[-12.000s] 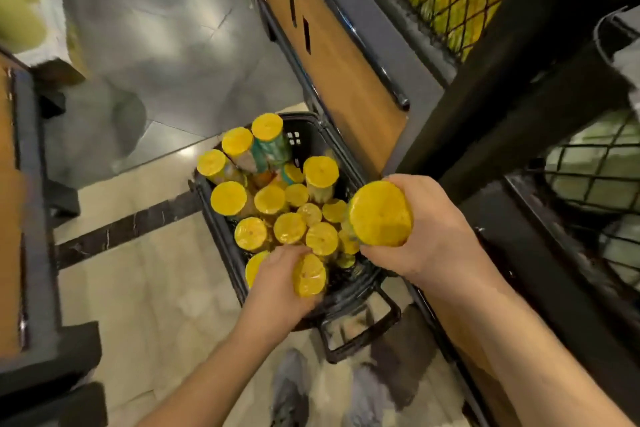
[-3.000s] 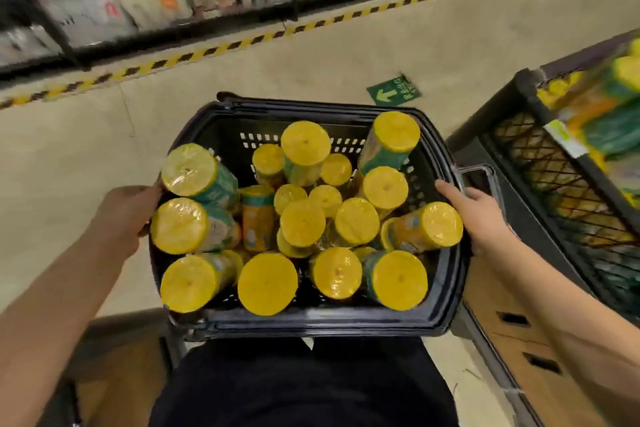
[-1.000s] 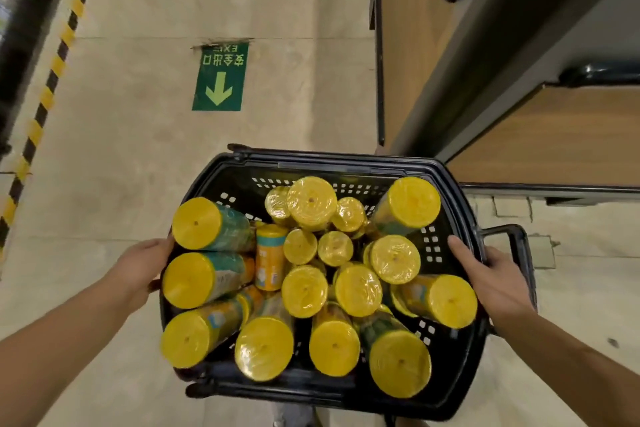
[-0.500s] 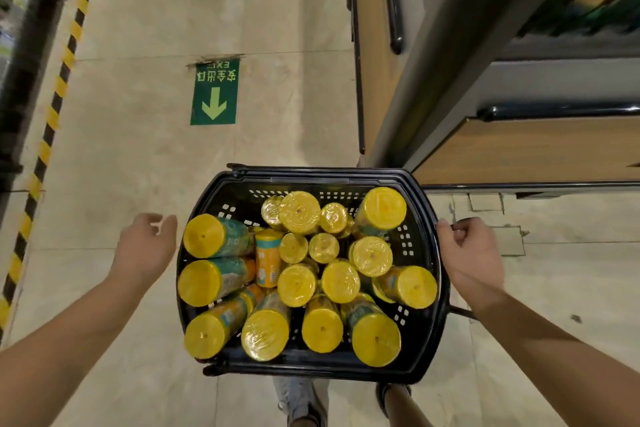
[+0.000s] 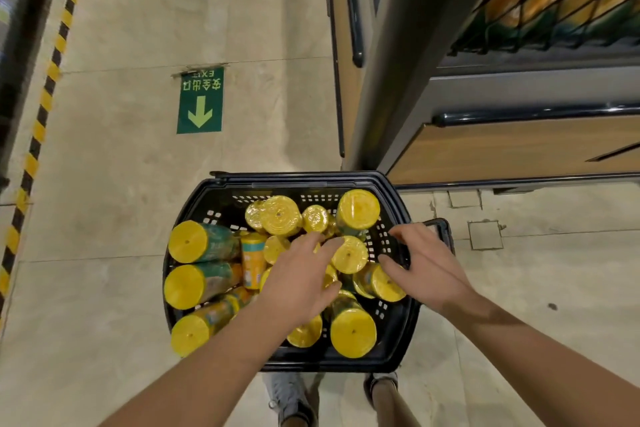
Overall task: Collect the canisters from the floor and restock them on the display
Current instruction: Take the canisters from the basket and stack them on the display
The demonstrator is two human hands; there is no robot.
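Note:
A black plastic basket stands on the floor, filled with several yellow-lidded canisters, some upright and some lying on their sides. My left hand hovers over the middle of the pile with fingers spread, fingertips near a small yellow lid. My right hand reaches in from the right rim with fingers spread, above a tilted canister. Neither hand grips anything. The display's wire bin with more yellow goods is at the upper right.
The display's wooden base panel and grey corner post stand just beyond the basket. A green exit sticker lies on the beige floor. A yellow-black striped line runs along the left. My feet are below the basket.
The basket has been set down on the floor. Both hands have left its sides and moved in over the canisters, fingers spread.

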